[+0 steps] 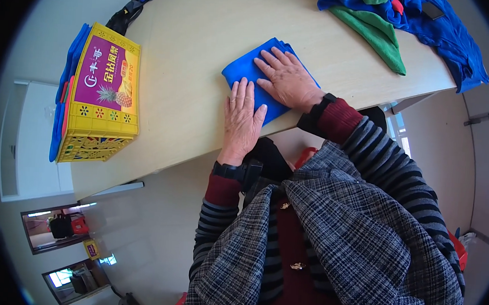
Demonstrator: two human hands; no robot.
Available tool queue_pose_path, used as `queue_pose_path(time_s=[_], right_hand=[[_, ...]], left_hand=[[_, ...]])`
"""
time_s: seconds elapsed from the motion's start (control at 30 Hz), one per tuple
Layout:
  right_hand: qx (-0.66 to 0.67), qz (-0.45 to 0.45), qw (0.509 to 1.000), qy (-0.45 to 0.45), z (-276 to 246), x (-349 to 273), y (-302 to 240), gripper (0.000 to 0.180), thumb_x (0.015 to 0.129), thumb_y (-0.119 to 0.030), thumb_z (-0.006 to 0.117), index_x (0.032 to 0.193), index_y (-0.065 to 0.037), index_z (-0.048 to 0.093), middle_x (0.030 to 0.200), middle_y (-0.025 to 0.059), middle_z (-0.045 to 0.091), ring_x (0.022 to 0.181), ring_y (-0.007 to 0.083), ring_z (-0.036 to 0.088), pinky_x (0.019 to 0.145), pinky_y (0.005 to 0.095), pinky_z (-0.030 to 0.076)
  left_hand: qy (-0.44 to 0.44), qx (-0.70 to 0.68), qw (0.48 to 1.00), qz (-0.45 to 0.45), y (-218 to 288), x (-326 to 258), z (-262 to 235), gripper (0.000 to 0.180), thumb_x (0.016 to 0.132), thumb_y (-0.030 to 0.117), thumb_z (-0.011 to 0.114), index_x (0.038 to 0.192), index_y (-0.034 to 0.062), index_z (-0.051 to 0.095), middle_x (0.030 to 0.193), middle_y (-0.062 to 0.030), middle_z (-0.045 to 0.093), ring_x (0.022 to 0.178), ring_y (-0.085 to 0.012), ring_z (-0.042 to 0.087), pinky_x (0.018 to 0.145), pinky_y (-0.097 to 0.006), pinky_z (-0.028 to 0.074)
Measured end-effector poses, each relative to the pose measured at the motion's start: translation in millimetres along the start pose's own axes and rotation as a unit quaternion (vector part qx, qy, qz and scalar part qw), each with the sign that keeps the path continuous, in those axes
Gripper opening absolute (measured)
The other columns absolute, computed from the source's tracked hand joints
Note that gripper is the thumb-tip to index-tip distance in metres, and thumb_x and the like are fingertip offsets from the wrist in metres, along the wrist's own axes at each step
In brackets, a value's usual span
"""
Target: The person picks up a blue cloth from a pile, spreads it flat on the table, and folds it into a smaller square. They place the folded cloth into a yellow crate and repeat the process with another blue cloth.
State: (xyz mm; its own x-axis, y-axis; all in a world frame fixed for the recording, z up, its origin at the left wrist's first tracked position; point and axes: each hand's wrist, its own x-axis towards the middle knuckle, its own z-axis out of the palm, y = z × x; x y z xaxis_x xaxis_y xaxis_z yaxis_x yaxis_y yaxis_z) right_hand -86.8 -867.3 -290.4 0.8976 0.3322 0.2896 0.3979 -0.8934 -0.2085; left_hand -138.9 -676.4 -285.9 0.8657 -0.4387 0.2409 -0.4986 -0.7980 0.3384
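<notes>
pressing flat, open left hand and right hand pin blue cloth near table edge.

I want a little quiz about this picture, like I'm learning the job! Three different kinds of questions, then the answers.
1. True or false: both hands lie flat on the folded blue cloth.
2. Which thing stands on the table to the person's left? A) a yellow crate B) a red bucket C) a glass jar
3. Fill in: in the cloth pile at the far right, a ____ cloth lies among the blue ones.

Key
1. True: the left hand and right hand both press flat on it.
2. A, the yellow crate.
3. Green: the green cloth.
</notes>
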Motion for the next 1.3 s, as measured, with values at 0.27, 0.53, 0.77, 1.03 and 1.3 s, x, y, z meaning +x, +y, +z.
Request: queue_pose_path(time_s=[0.27,0.53,0.77,1.03,1.3], right_hand=[[-0.003,0.062,0.998,0.01,-8.4,-5.6,24.6,0.059,0.106,-0.046,0.04,0.153,-0.011,0.044,0.16,0.0137,0.039,0.151,0.0352,0.029,0.123,0.0503,0.022],[-0.001,-0.016,0.998,0.066,-39.5,-25.5,-29.9,0.057,0.106,-0.043,0.043,0.152,-0.009,0.044,0.159,0.0152,0.04,0.149,0.0365,0.033,0.121,0.0543,0.024],[0.066,-0.064,0.995,-0.036,-16.3,-24.0,-61.7,0.063,0.107,-0.053,0.036,0.152,-0.011,0.044,0.16,0.0129,0.04,0.151,0.0348,0.03,0.124,0.0525,0.019],[0.002,-0.027,0.999,-0.029,-7.7,-16.7,-15.3,0.067,0.106,-0.059,0.032,0.156,-0.015,0.041,0.163,0.0108,0.036,0.153,0.0321,0.028,0.125,0.0493,0.017],[0.001,-0.019,0.999,-0.034,-5.5,-11.9,-6.7,0.067,0.105,-0.06,0.034,0.155,-0.016,0.043,0.163,0.0106,0.035,0.153,0.0322,0.026,0.126,0.0483,0.015]], left_hand=[[0.034,-0.052,0.997,-0.036,-5.1,-24.6,-8.1,0.061,0.107,0.038,0.042,0.155,0.0014,0.034,0.165,-0.0168,0.027,0.153,-0.0342,0.022,0.123,-0.053,0.016],[0.075,-0.018,0.997,-0.025,8.1,-30.9,-4.7,0.06,0.105,0.033,0.049,0.153,0.0001,0.037,0.162,-0.019,0.032,0.15,-0.0356,0.028,0.123,-0.052,0.019],[0.05,0.011,0.998,-0.028,28.2,-26.6,-1.3,0.065,0.098,0.029,0.061,0.149,-0.003,0.039,0.16,-0.0203,0.033,0.149,-0.037,0.03,0.122,-0.053,0.023],[0.049,0.15,0.987,-0.014,27.7,-32.2,4.2,0.064,0.094,0.023,0.066,0.147,-0.0049,0.042,0.158,-0.0215,0.036,0.146,-0.0365,0.035,0.121,-0.051,0.026],[0.052,0.204,0.978,-0.002,38.7,-19.0,-10.4,0.054,0.093,0.019,0.066,0.138,-0.0057,0.049,0.145,-0.025,0.05,0.123,-0.0351,0.058,0.101,-0.043,0.05]])
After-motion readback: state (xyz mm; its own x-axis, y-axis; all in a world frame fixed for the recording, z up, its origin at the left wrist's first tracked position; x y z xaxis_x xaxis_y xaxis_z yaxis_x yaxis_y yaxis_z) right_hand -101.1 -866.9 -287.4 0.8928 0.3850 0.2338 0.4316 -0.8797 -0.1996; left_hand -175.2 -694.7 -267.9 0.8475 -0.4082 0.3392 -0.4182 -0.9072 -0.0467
